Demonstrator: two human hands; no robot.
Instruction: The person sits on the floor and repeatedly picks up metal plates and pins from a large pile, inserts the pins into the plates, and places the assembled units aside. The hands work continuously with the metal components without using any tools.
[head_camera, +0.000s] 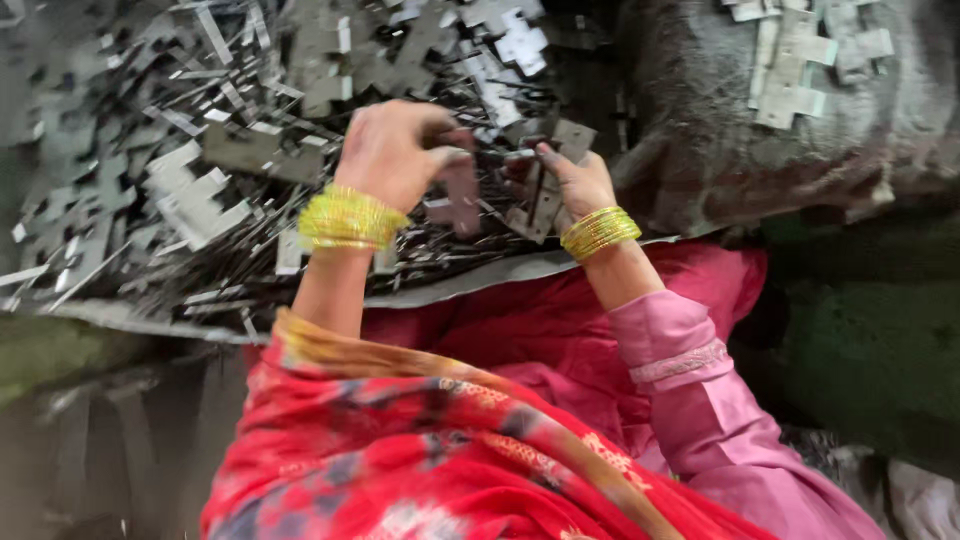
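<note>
Metal stampings, flat and grey, are what we find in both hands, held just above a heap of the same pieces. Nearest to us lies red patterned cloth (420, 450) over the lap, with a pink sleeve (690, 370) on the right forearm. From there both forearms reach forward and away from us, each wrist ringed with a stack of yellow bangles (348, 218).

We see the left hand (392, 150) with its back turned up, knuckles bent, fingers curled and pinching a notched metal piece (462, 195). That piece hangs below the fingers with its long axis running roughly up and down in the picture, its flat face towards us. The right hand (578, 182) sits just beside it, thumb raised, fingers closed on another flat piece (572, 138) that points away from us and slightly right. The two hands nearly meet; motion blur keeps us from telling whether the two pieces touch.

Under and beyond the hands spreads the pile of stampings (200, 190), dull silver sheet cut into cross and stepped shapes with sharp square corners, mixed with thin strips lying at every angle. They rest on a grey sheet (470, 282) whose edge curls by the lap. Farther right we make out a dark, coarse sack (700, 140), rounded and dusty, with more pale cross-shaped pieces (800, 60) lying on top.
</note>
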